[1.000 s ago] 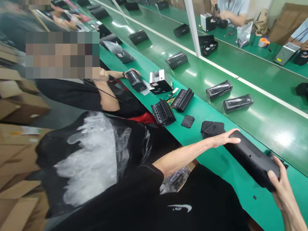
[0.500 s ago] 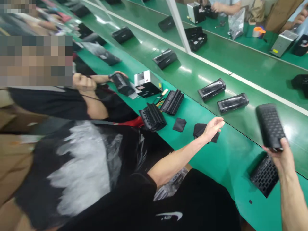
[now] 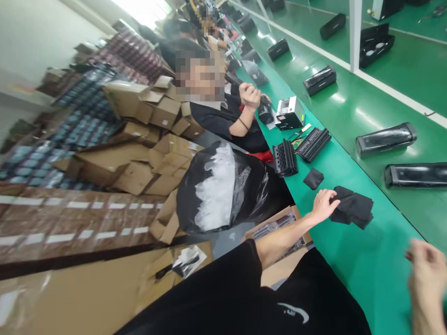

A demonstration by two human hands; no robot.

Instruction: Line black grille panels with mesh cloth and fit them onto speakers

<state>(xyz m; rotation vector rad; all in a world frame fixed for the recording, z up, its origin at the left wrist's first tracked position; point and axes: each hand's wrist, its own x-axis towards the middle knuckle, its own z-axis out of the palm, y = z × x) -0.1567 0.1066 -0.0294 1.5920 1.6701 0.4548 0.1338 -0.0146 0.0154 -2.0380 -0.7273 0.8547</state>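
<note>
The left grip (image 3: 323, 207), spread open and holding nothing, touches the near edge of a crumpled black fabric cloth (image 3: 352, 208) lying lengthwise on the green desk (image 3: 375, 274). The blurred right grip (image 3: 426, 279), farther from the cloth, cannot be read as spread or closed.

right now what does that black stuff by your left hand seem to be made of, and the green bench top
The black cloth by the left hand looks like soft, matte fabric: it folds and bunches, with no shine. The green bench top looks like smooth PVC or rubber belting with a slight sheen, though the exact material can't be told from here.
</note>
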